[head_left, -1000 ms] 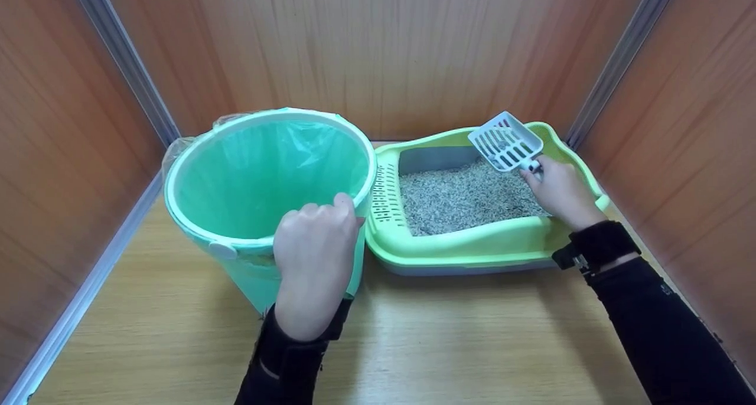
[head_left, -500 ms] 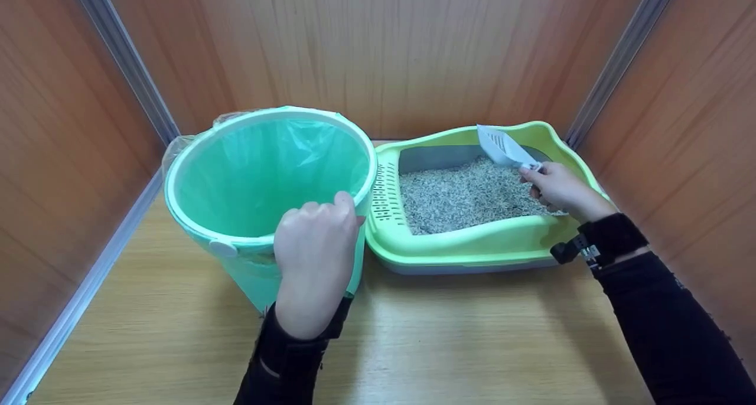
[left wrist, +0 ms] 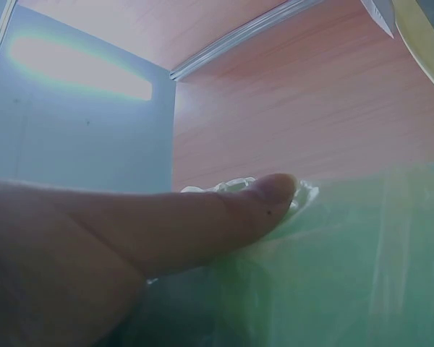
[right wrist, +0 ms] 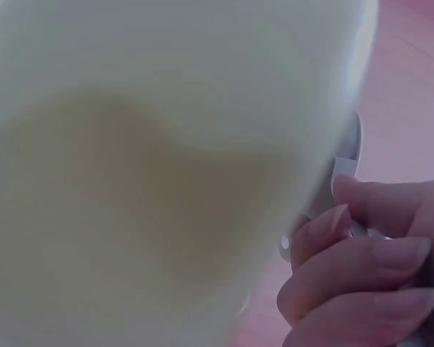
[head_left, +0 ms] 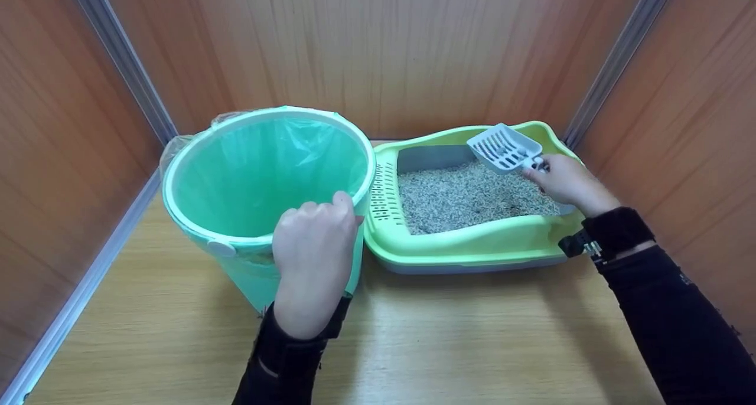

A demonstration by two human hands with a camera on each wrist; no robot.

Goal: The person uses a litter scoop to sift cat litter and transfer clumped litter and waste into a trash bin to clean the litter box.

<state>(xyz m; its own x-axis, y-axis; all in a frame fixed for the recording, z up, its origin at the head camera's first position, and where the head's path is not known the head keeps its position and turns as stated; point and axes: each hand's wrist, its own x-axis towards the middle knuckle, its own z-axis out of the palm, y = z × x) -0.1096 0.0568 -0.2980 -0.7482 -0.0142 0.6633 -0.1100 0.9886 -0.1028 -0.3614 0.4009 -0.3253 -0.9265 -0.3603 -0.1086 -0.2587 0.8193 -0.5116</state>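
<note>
My left hand grips the near right rim of a green, bag-lined trash bin. In the left wrist view, the thumb lies along the bin's outside, over the clear bag edge. At the right, my right hand holds a light blue slotted litter scoop by its handle. The scoop is level or slightly tilted above the grey cat litter, and small lumps appear to lie in it. A green litter box holds the litter. Its blurred wall hides most of the scoop in the right wrist view.
Bin and litter box stand side by side on a wooden floor. Wood-grain panels rise behind them and on both sides, with grey metal strips at the corners. The box's right end is near the right panel.
The scoop tipped edge-on half a second ago, then turned back so its slotted face shows again. My right hand shifted slightly right. The left hand stayed on the bin rim.
</note>
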